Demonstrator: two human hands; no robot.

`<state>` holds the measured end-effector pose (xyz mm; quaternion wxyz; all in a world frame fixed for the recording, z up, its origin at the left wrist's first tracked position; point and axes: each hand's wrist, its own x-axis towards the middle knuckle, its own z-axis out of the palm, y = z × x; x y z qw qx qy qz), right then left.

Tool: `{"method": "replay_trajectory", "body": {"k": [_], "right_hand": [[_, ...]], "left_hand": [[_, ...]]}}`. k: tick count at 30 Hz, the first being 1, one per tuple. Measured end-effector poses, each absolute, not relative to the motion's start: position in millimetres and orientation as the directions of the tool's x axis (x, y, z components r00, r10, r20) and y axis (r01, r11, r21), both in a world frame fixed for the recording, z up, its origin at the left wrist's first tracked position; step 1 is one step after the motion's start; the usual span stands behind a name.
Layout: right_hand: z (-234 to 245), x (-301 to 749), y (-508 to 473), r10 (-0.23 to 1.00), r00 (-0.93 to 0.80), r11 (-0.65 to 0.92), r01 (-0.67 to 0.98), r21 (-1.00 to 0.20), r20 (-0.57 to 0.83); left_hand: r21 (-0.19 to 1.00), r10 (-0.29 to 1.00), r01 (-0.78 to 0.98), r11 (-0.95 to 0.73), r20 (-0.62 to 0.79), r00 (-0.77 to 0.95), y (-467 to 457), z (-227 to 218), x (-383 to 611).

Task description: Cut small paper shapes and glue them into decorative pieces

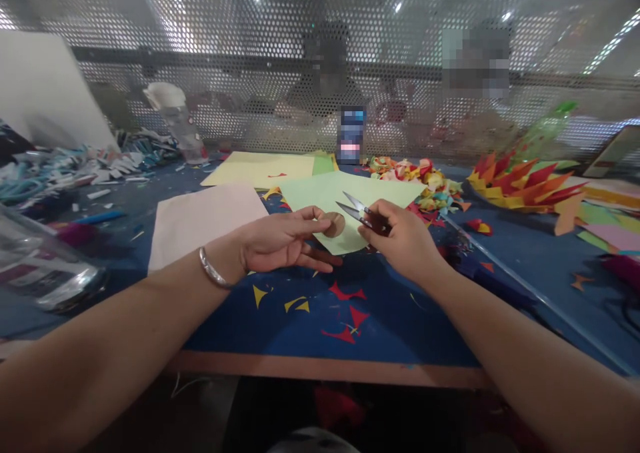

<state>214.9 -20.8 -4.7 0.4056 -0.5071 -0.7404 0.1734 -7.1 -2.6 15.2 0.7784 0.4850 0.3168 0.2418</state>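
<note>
My left hand point(283, 241) pinches a small round brown disc point(334, 224) between thumb and fingers, just above the blue table point(250, 320). A metal bangle sits on that wrist. My right hand point(403, 236) grips a small pair of thread snips point(359, 212), blades apart and pointing left toward the disc. Both hands hover over a light green paper sheet point(345, 193). A pale pink sheet point(200, 220) lies to the left of my left hand.
Yellow paper point(260, 168) lies further back. Red and yellow scraps point(345, 306) dot the near table. A pile of coloured cuttings point(425, 176) and a spiky orange-red paper piece point(525, 183) sit right. A plastic bottle point(177, 123) and clutter sit left. People sit behind a perforated screen.
</note>
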Motion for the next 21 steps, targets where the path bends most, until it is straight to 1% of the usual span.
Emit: {"method": "replay_trajectory", "body": {"k": [4,8,11,15,21], "right_hand": [[-5,214,-20,0.89,-0.156,0.429,0.607,-0.669,0.428],[-6,215,-18,0.892,-0.147,0.43,0.57,-0.7,0.428],[-4,214,-19,0.893,-0.122,0.42,0.57,-0.706,0.433],[-4,212,-21,0.886,-0.086,0.415,0.581,-0.7,0.455],[-7,213,-20,0.882,-0.081,0.432,0.534,-0.726,0.465]], "left_hand": [[0.915,0.815,-0.174,0.363,-0.222,0.535,-3,5,5],[0.923,0.876,-0.223,0.314,-0.191,0.443,-2,-1,11],[0.918,0.871,-0.227,0.326,-0.199,0.449,-3,-1,12],[0.92,0.855,-0.19,0.344,-0.223,0.469,-5,0,12],[0.933,0.827,-0.14,0.331,-0.216,0.518,-7,-1,10]]}}
